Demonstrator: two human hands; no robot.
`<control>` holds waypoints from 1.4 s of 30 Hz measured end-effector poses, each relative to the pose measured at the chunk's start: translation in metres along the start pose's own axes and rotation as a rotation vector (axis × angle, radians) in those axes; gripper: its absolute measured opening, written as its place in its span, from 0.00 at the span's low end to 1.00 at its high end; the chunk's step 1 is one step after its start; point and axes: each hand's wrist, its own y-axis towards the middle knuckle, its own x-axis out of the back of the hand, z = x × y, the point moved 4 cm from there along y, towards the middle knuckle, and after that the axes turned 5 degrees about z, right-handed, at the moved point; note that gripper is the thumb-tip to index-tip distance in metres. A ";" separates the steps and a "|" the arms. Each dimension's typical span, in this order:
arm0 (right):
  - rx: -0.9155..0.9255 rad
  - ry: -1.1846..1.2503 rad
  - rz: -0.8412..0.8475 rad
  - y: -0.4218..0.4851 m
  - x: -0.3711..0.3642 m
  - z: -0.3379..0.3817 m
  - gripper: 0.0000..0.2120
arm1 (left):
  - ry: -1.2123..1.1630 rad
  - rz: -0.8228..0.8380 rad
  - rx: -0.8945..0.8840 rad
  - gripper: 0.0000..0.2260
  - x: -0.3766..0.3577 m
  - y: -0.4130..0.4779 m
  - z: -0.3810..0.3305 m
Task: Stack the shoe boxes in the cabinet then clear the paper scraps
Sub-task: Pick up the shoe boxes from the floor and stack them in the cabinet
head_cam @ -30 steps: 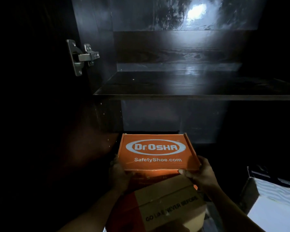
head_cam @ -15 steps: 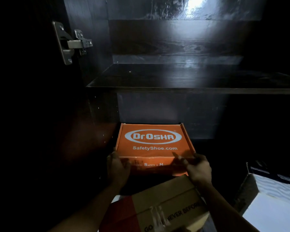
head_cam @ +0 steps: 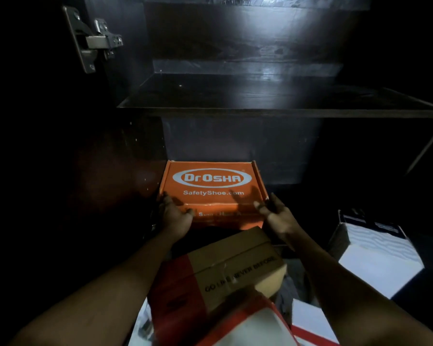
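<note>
Spread, fingers straight: left hand (head_cam: pixel 176 216) and right hand (head_cam: pixel 278 217), flanking the front corners of the orange box (head_cam: pixel 211 188); touching or not, cannot tell. Flat on the cabinet (head_cam: pixel 235 146) floor under the shelf (head_cam: pixel 260 106), left edge near the wall, dark open room to the right. Just in front, brown box (head_cam: pixel 235 260); right-front, white box (head_cam: pixel 378 255).

Orange shoe box (head_cam: pixel 211 186): a second ago I held it at the mouth of the cabinet's (head_cam: pixel 235 146) bottom compartment. Now it lies deeper in, flat, close to the left wall.
Left hand (head_cam: pixel 175 216): it gripped the near left corner. Now its fingers lie straight against that corner.
Right hand (head_cam: pixel 278 216): its thumb was clamped over the lid edge. Now it has let go, fingers spread by the near right corner.
View: the hinge (head_cam: pixel 95 41) now sits higher and further left.
</note>
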 end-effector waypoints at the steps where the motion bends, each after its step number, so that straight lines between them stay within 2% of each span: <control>1: 0.013 -0.008 -0.015 -0.010 0.004 0.010 0.19 | -0.001 0.004 -0.025 0.42 0.001 -0.011 -0.004; 4: 0.041 -0.099 0.036 -0.040 0.016 0.037 0.12 | 0.045 -0.017 -0.135 0.43 0.015 -0.046 -0.017; 5: 0.050 -0.131 0.064 -0.052 0.020 0.047 0.12 | 0.055 -0.033 -0.182 0.43 0.022 -0.061 -0.020; 8: 0.121 -0.264 0.127 -0.099 0.030 0.076 0.23 | 0.067 -0.056 -0.297 0.43 0.046 -0.119 -0.025; 11: 0.145 -0.420 0.214 -0.160 0.036 0.088 0.32 | 0.134 0.032 -0.334 0.42 0.061 -0.184 -0.012; 13: 0.093 -0.478 0.241 -0.197 0.043 0.076 0.38 | 0.172 0.131 -0.279 0.42 0.064 -0.217 0.009; 15: 0.070 -0.493 0.227 -0.234 0.052 0.059 0.37 | 0.207 0.215 -0.209 0.42 0.066 -0.246 0.033; 18: 0.023 -0.487 0.170 -0.281 0.065 0.027 0.36 | 0.221 0.259 -0.198 0.38 0.071 -0.283 0.062; 22: -0.092 -0.454 0.222 -0.321 0.068 -0.008 0.44 | 0.210 0.313 -0.176 0.33 0.065 -0.305 0.117; 26: -0.077 -0.477 0.301 -0.332 0.052 -0.025 0.54 | 0.211 0.269 -0.063 0.46 0.064 -0.335 0.146; 27: -0.070 -0.490 0.331 -0.334 0.047 -0.027 0.54 | 0.217 0.282 -0.025 0.48 0.063 -0.341 0.156; 30: -0.040 -0.475 0.426 -0.338 0.036 -0.031 0.41 | 0.217 0.317 0.123 0.54 0.060 -0.353 0.192; 32: -0.027 -0.474 0.477 -0.336 0.032 -0.037 0.45 | 0.224 0.334 0.170 0.56 0.059 -0.360 0.213; 35: -0.019 -0.483 0.490 -0.332 0.031 -0.049 0.53 | 0.172 0.355 0.189 0.61 0.059 -0.372 0.228; 38: -0.020 -0.525 0.487 -0.325 0.031 -0.059 0.60 | 0.043 0.397 0.110 0.63 0.057 -0.381 0.228; 42: 0.018 -0.532 0.485 -0.320 0.031 -0.064 0.61 | -0.065 0.430 0.034 0.60 0.056 -0.391 0.230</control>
